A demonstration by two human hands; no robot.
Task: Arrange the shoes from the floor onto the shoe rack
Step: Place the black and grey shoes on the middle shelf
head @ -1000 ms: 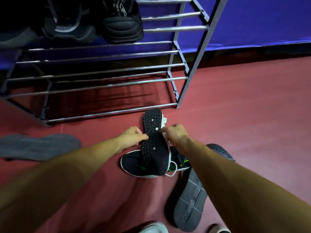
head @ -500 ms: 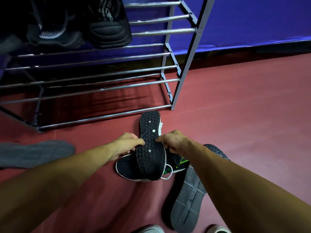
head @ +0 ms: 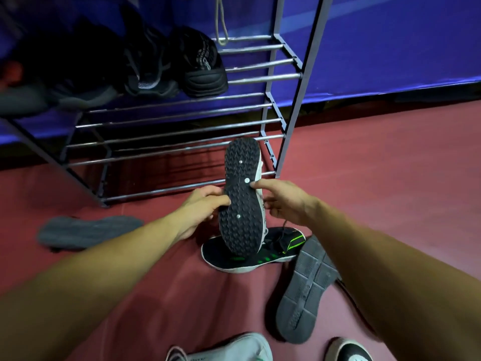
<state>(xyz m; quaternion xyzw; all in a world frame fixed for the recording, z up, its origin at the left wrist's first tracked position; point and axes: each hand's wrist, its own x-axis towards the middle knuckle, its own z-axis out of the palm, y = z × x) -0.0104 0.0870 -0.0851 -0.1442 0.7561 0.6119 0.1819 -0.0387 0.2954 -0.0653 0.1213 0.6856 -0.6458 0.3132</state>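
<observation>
Metal rack [head: 263,77] — dark sneakers [head: 200,63] inside — black-soled shoe [head: 240,204] in front

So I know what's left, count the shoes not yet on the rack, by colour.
Grey shoes, soles up: 2
Black-green shoe: 1
Black-soled shoe, held: 1
White shoe: 1
Black-white shoe: 1
Total: 6

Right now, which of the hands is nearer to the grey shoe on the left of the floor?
Left. The left hand holds the black-soled shoe by its left edge, right of the grey shoe; the right hand holds the opposite edge, farther away.
</observation>
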